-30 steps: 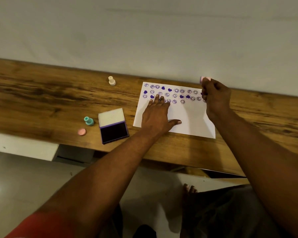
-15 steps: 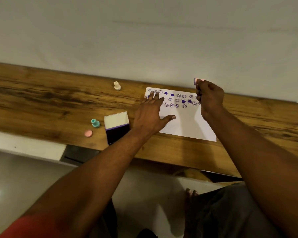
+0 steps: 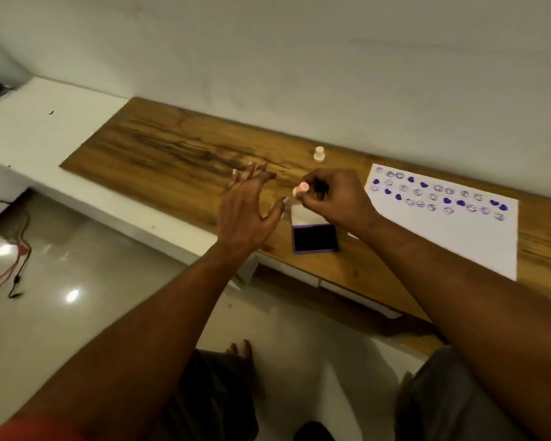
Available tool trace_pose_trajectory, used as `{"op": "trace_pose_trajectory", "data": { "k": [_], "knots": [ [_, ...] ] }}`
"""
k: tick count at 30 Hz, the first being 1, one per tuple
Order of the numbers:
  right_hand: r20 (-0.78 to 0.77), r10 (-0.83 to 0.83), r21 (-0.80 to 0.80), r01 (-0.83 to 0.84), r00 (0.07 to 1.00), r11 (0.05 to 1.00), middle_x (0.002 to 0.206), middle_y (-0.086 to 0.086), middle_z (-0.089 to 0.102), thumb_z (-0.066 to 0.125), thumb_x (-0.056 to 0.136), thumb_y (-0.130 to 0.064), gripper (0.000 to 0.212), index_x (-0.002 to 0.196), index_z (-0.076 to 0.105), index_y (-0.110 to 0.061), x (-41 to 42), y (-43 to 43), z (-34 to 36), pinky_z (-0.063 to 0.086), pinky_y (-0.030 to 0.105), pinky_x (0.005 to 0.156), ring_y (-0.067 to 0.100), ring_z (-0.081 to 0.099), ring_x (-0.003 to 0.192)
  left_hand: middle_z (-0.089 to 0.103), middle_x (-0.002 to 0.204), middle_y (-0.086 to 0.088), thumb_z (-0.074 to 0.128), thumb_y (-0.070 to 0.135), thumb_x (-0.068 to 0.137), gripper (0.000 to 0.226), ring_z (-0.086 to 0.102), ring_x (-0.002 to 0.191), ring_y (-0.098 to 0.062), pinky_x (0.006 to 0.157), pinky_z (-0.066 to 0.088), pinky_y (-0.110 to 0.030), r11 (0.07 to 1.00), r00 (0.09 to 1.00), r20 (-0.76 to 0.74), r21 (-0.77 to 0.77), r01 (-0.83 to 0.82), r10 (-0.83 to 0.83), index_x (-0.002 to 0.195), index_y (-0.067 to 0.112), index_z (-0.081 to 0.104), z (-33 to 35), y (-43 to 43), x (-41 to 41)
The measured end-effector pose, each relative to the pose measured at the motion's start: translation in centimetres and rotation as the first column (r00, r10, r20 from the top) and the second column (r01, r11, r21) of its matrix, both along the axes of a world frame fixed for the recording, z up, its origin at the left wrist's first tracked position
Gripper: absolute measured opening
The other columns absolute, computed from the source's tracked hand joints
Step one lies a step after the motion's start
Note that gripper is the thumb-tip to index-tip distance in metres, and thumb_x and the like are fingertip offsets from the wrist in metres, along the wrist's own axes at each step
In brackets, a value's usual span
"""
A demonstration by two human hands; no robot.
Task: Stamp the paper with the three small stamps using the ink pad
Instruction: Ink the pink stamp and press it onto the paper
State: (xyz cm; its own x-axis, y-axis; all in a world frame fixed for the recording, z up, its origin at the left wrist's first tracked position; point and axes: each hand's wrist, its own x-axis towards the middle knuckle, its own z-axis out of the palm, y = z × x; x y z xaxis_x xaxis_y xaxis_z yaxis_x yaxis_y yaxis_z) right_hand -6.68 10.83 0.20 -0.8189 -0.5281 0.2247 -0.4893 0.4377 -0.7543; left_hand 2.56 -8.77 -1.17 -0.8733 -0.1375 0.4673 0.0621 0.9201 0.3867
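Observation:
My right hand point(image 3: 334, 195) is closed around a small pink stamp point(image 3: 300, 188), held above the raised lid of the open purple ink pad point(image 3: 315, 238). My left hand point(image 3: 247, 206) hovers open to the left of the pad, fingers spread, holding nothing. The white paper point(image 3: 452, 230) lies to the right, its upper part covered with rows of purple smileys and hearts. A cream stamp point(image 3: 319, 154) stands upright on the wood behind my hands. The teal stamp and the pink cap are hidden behind my left hand.
The wooden tabletop point(image 3: 172, 148) runs along a white wall. A white ledge point(image 3: 45, 122) adjoins it on the left. Red and black cables point(image 3: 13, 272) lie on the shiny floor at lower left. My knees and a foot show below the table's edge.
Both hands left the paper and moved left; the right hand carried the pink stamp over to the ink pad, the left lifted off the sheet. The view swung left.

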Motion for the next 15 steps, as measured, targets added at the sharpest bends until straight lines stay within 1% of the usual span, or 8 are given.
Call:
{"op": "trace_pose_trajectory", "data": {
  "k": [1, 2, 3, 5, 6, 8, 11, 15],
  "knots": [
    [-0.02, 0.051, 0.049, -0.05, 0.998, 0.998, 0.085, -0.01, 0.074, 0.077, 0.087, -0.033, 0.02, 0.104, 0.08, -0.022, 0.5, -1.1, 0.0, 0.05, 0.022, 0.062, 0.007, 0.066, 0.073, 0.069, 0.133, -0.004, 0.07, 0.041, 0.093, 0.043, 0.058, 0.133, -0.023, 0.12, 0.031, -0.03, 0.999, 0.999, -0.022, 0.012, -0.031, 0.031, 0.128, 0.017, 0.067, -0.4, -1.2, 0.7],
    [-0.035, 0.095, 0.101, -0.091, 0.995, 0.991, 0.086, -0.01, 0.074, 0.076, 0.088, -0.034, 0.021, 0.105, 0.08, -0.022, 1.0, -2.1, -0.1, 0.051, 0.024, 0.063, 0.008, 0.065, 0.074, 0.072, 0.119, 0.0, 0.07, 0.039, 0.092, 0.037, 0.064, 0.118, -0.021, 0.11, 0.038, -0.025, 0.998, 0.998, -0.026, 0.031, -0.063, 0.064, 0.122, 0.018, 0.069, -0.8, -2.4, 1.3],
    [-0.05, 0.131, 0.157, -0.122, 0.99, 0.98, 0.087, -0.01, 0.074, 0.075, 0.088, -0.036, 0.021, 0.105, 0.079, -0.024, 1.3, -2.9, -0.3, 0.052, 0.026, 0.063, 0.008, 0.065, 0.074, 0.072, 0.105, 0.005, 0.071, 0.039, 0.09, 0.032, 0.066, 0.103, -0.017, 0.097, 0.045, -0.026, 0.995, 0.996, 0.001, 0.045, -0.092, 0.092, 0.117, 0.021, 0.07, -1.1, -3.4, 1.8],
    [-0.092, 0.181, 0.26, -0.152, 0.979, 0.954, 0.091, -0.009, 0.075, 0.073, 0.088, -0.037, 0.023, 0.107, 0.079, -0.025, 1.9, -4.2, -0.7, 0.047, 0.023, 0.062, 0.007, 0.064, 0.076, 0.066, 0.086, 0.016, 0.071, 0.046, 0.086, 0.03, 0.064, 0.085, -0.008, 0.076, 0.052, -0.031, 0.991, 0.981, 0.157, 0.044, -0.123, 0.115, 0.11, 0.029, 0.071, -1.9, -5.0, 2.7],
    [-0.104, 0.203, 0.293, -0.165, 0.973, 0.942, 0.093, -0.008, 0.076, 0.073, 0.087, -0.037, 0.025, 0.108, 0.079, -0.024, 2.1, -4.9, -1.0, 0.045, 0.021, 0.062, 0.006, 0.064, 0.077, 0.065, 0.083, 0.018, 0.071, 0.053, 0.083, 0.033, 0.063, 0.082, -0.005, 0.07, 0.053, -0.031, 0.991, 0.96, 0.255, 0.031, -0.127, 0.115, 0.11, 0.034, 0.072, -2.4, -5.5, 3.1],
    [-0.092, 0.236, 0.333, -0.193, 0.967, 0.923, 0.096, -0.005, 0.077, 0.074, 0.088, -0.036, 0.027, 0.11, 0.078, -0.021, 2.4, -6.0, -1.4, 0.048, 0.023, 0.067, 0.008, 0.065, 0.079, 0.066, 0.088, 0.02, 0.071, 0.065, 0.078, 0.047, 0.063, 0.086, -0.004, 0.07, 0.053, -0.029, 0.993, 0.921, 0.378, 0.02, -0.113, 0.097, 0.115, 0.036, 0.072, -3.3, -6.1, 3.5],
    [-0.085, 0.259, 0.384, -0.209, 0.962, 0.9, 0.095, -0.004, 0.077, 0.076, 0.088, -0.039, 0.028, 0.109, 0.078, -0.022, 2.6, -7.2, -1.6, 0.057, 0.031, 0.073, 0.011, 0.068, 0.081, 0.071, 0.097, 0.017, 0.067, 0.081, 0.072, 0.068, 0.061, 0.09, -0.006, 0.074, 0.05, -0.028, 0.995, 0.92, 0.381, -0.001, -0.102, 0.094, 0.12, 0.033, 0.073, -4.3, -5.8, 3.7],
    [-0.119, 0.252, 0.465, -0.17, 0.96, 0.869, 0.095, -0.003, 0.077, 0.073, 0.088, -0.043, 0.029, 0.108, 0.077, -0.023, 2.5, -8.2, -1.9, 0.059, 0.037, 0.076, 0.015, 0.069, 0.082, 0.071, 0.094, 0.013, 0.065, 0.076, 0.073, 0.06, 0.062, 0.087, -0.009, 0.076, 0.047, -0.029, 0.993, 0.929, 0.352, -0.02, -0.115, 0.115, 0.112, 0.032, 0.076, -4.6, -4.7, 2.9]
  ]
}}
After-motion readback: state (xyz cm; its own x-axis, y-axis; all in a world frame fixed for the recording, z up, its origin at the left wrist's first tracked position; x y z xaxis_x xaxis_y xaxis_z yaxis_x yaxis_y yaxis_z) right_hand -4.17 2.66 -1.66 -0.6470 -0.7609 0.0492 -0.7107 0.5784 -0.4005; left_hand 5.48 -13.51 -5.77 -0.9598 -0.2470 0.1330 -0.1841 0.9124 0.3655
